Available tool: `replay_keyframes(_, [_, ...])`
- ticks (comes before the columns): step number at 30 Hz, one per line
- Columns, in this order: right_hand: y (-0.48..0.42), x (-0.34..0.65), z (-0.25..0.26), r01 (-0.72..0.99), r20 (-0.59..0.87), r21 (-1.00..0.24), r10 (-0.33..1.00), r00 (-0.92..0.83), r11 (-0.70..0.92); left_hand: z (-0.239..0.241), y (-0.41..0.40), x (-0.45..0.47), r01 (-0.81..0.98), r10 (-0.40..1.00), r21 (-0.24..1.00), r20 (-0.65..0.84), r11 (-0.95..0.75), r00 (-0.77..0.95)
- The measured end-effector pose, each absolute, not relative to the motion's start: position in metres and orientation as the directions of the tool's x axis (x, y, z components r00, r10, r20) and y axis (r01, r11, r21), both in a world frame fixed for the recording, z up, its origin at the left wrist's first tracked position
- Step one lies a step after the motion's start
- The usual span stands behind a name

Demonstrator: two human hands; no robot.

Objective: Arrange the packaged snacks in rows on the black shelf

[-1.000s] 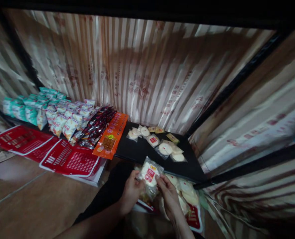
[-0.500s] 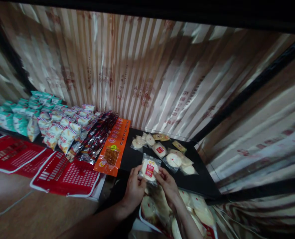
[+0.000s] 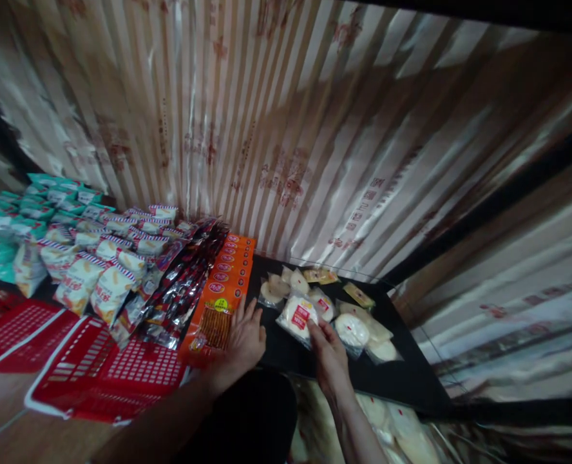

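My right hand [image 3: 329,351] pinches the near edge of a clear packet with a round white cake and a red label [image 3: 297,316], holding it just over the black shelf [image 3: 402,377]. Right behind it lie several similar white cake packets [image 3: 351,330]. My left hand [image 3: 242,338] is open, fingers spread, resting at the shelf's front edge against the row of orange snack packets [image 3: 221,293].
Left of the orange row lie dark red packets [image 3: 180,283], white-and-red striped bags [image 3: 107,258] and teal bags [image 3: 10,212]. Red perforated baskets [image 3: 87,367] stand on the floor at the left. A striped curtain hangs behind. More white cakes [image 3: 392,425] lie below the shelf.
Both hands carried the cake packet up and forward onto the shelf. My left hand let go of it and moved left to the orange packets. The camera moved closer.
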State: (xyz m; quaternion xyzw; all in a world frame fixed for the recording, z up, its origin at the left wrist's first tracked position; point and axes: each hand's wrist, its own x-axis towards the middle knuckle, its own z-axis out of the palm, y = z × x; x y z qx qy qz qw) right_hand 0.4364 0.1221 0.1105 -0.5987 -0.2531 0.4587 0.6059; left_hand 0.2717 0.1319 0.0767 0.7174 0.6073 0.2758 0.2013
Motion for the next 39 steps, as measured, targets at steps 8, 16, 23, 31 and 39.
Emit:
replay_keyframes(8, [0.131, 0.441, 0.100, -0.261, -0.299, -0.945, 0.844, 0.446, -0.196, 0.065, 0.232, 0.264, 0.897, 0.929, 0.256, 0.189, -0.359, 0.318])
replay_keyframes(16, [0.140, 0.439, 0.092, -0.317, -0.370, -0.916, 0.824, 0.430, -0.246, 0.053, 0.254, 0.259, 0.908, 0.929, 0.220, 0.192, -0.356, 0.318])
replay_keyframes(23, [0.139, 0.432, 0.094, -0.345, -0.392, -0.903, 0.819, 0.419, -0.256, 0.048, 0.255, 0.260, 0.908, 0.928, 0.223, 0.196, -0.356, 0.315])
replay_keyframes(31, [0.133, 0.436, 0.086, -0.380, -0.427, -0.882, 0.813, 0.396, -0.279, 0.055, 0.267, 0.264, 0.901, 0.921, 0.221, 0.202, -0.373, 0.332])
replay_keyframes(39, [0.131, 0.437, 0.084, -0.399, -0.444, -0.870, 0.814, 0.374, -0.291, 0.052, 0.282, 0.264, 0.925, 0.941, 0.201, 0.181, -0.321, 0.287])
